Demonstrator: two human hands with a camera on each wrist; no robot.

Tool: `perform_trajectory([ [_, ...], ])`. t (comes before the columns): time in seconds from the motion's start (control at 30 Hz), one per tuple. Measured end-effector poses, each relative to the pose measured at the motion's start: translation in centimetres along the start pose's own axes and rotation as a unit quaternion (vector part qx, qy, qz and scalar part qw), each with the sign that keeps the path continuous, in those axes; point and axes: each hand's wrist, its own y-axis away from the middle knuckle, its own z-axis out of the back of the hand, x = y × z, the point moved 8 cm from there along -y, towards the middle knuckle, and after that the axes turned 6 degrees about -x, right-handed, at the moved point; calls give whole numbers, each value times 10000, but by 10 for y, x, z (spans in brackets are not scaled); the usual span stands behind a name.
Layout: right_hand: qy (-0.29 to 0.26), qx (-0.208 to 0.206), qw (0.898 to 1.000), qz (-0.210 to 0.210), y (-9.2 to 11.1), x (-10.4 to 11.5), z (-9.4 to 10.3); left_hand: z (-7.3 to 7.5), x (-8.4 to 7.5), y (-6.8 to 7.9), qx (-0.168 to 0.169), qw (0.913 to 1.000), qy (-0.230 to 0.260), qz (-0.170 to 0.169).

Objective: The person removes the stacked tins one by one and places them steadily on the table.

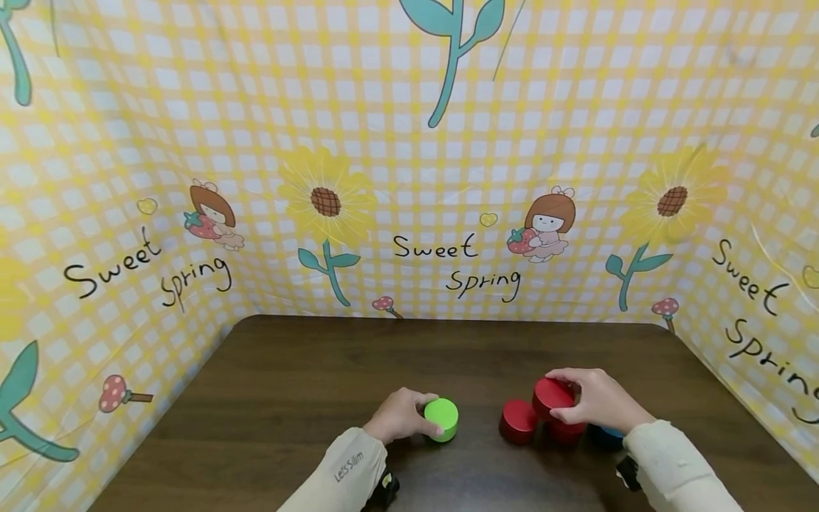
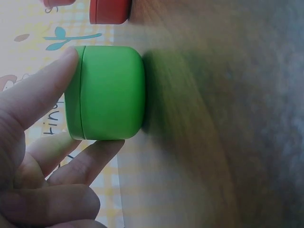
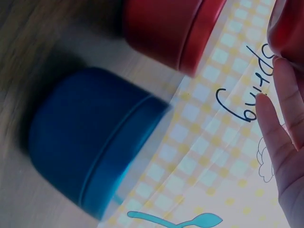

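My left hand [image 1: 403, 416] pinches a bright green round lidded tin [image 1: 441, 418] between thumb and fingers, close over the table. In the left wrist view the seam of its lid [image 2: 73, 95] shows near the thumb tip. On the right, my right hand [image 1: 598, 398] grips a red round tin [image 1: 552, 397] by its sides, raised above the others. Below it, partly hidden, stands a second red tin [image 1: 566, 432], with a third red tin [image 1: 518, 423] just to the left. Under the right wrist sits a blue tin [image 3: 95, 137], mostly covered in the head view.
A dark brown wooden table [image 1: 307, 370] with rounded far corners carries everything. Yellow checked cloth [image 1: 384, 178] with printed flowers and lettering hangs behind it and along both sides.
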Motion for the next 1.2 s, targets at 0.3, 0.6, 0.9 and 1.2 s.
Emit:
perform_trajectory([
  [0.3, 10, -85, 10000, -39, 6, -6, 2, 3, 0, 2, 13, 9999, -47, 129],
  [0.6, 1, -193, 9996, -185, 12, -10, 7, 6, -1, 1, 1, 9997, -230, 50],
  [0.9, 81, -262, 9994, -193, 15, -13, 10, 4, -2, 0, 59, 9995, -323, 21],
  [1.2, 283, -517, 9980, -234, 19, -17, 18, 2, -2, -1, 17, 9994, -352, 18],
])
